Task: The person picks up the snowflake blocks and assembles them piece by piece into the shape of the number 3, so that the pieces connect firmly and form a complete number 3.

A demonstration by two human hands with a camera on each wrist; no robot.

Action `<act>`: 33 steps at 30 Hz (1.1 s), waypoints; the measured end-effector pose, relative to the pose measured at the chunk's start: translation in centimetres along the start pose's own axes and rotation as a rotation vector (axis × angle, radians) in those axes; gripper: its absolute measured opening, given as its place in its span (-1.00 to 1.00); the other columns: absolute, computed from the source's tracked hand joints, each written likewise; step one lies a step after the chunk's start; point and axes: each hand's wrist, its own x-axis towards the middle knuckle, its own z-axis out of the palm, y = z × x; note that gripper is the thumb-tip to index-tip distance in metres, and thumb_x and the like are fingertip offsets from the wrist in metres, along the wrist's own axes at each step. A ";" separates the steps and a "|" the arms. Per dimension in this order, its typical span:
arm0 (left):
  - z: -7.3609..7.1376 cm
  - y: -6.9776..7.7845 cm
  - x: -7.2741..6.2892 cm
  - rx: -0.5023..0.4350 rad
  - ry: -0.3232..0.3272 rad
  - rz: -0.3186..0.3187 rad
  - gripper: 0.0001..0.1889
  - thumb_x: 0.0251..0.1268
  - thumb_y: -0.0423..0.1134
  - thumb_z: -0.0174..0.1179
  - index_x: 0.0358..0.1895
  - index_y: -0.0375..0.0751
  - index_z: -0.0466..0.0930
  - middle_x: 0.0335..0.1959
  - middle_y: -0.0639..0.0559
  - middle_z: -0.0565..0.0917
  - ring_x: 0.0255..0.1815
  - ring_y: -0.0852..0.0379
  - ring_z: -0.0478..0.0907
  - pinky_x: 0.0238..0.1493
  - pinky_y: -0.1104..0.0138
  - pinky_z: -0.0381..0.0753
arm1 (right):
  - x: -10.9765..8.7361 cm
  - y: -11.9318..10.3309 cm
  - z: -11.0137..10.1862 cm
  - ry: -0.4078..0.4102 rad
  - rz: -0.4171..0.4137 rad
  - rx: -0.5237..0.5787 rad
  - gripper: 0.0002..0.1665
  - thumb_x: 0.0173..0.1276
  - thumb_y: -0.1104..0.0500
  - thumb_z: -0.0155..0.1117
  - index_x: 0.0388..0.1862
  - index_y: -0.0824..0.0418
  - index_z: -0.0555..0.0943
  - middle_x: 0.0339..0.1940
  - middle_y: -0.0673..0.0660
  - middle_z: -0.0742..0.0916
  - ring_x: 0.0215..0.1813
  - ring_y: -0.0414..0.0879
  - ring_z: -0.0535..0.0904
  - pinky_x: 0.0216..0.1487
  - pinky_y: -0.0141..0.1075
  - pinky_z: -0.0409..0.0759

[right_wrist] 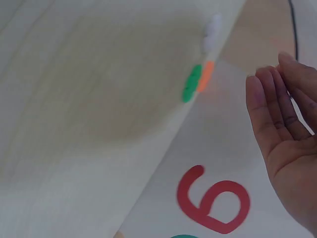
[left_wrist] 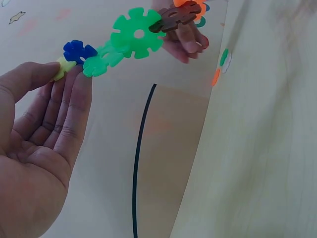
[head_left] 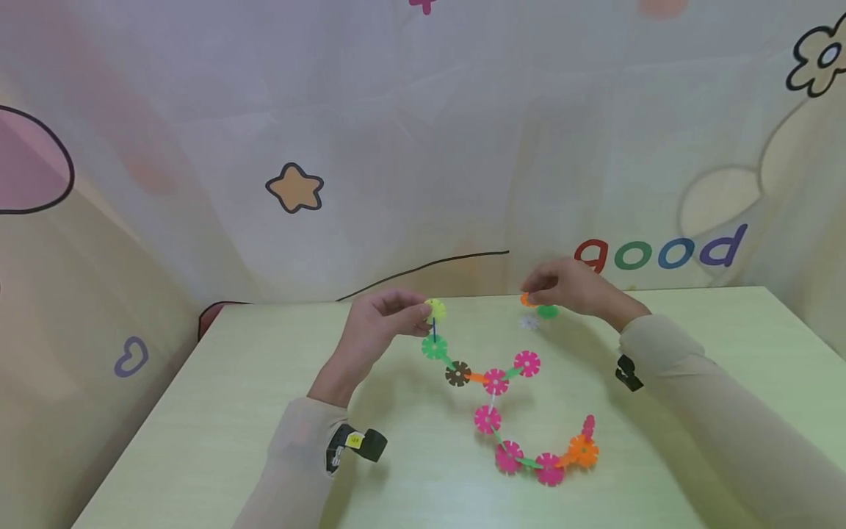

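My left hand (head_left: 380,323) pinches a yellow notched snowflake disc (head_left: 436,309) between thumb and fingertips. It is the end of a chain of linked plastic discs. A dark blue disc (left_wrist: 79,51), a green disc (left_wrist: 139,33) and a brown disc (left_wrist: 174,18) follow it. Farther along come pink discs (head_left: 496,381) with a short side branch, then an orange disc (head_left: 584,451) near the other end. My right hand (head_left: 571,286) hovers over the far table edge with fingers slightly bent and nothing between them. Below it lie a green disc (right_wrist: 192,83) and an orange disc (right_wrist: 205,77).
A whitish disc (head_left: 529,322) lies beside the loose green and orange ones at the back of the pale table (head_left: 231,441). A printed cloth (head_left: 396,147) hangs behind the table and at its sides.
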 end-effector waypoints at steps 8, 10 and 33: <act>-0.1 -0.1 0.0 -0.004 0.004 -0.006 -0.83 0.48 -0.29 0.37 -0.01 -0.32 0.75 -0.12 -0.15 0.80 -0.21 -0.08 0.82 0.29 0.11 0.65 | 0.4 1.8 1.0 -0.122 0.001 -0.122 -0.72 0.36 0.26 0.56 0.01 0.32 0.78 -0.16 0.10 0.77 -0.08 0.06 0.63 -0.06 -0.17 0.72; -0.1 -0.1 0.0 -0.007 0.002 -0.002 -0.83 0.47 -0.30 0.37 -0.01 -0.33 0.75 -0.12 -0.15 0.80 -0.21 -0.08 0.82 0.28 0.13 0.66 | 0.5 1.9 1.3 -0.132 0.015 -0.143 -0.68 0.35 0.24 0.58 0.04 0.32 0.77 -0.16 0.09 0.77 -0.07 0.06 0.62 -0.05 -0.16 0.72; 0.0 -0.4 0.0 -0.002 -0.021 0.011 -0.84 0.49 -0.37 0.33 0.01 -0.37 0.73 -0.11 -0.16 0.79 -0.22 -0.02 0.81 0.12 0.16 0.75 | -0.6 -1.5 1.8 0.014 -0.044 0.122 -0.76 0.43 0.24 0.50 0.00 0.26 0.67 -0.14 0.14 0.77 -0.12 0.09 0.72 0.03 0.00 0.76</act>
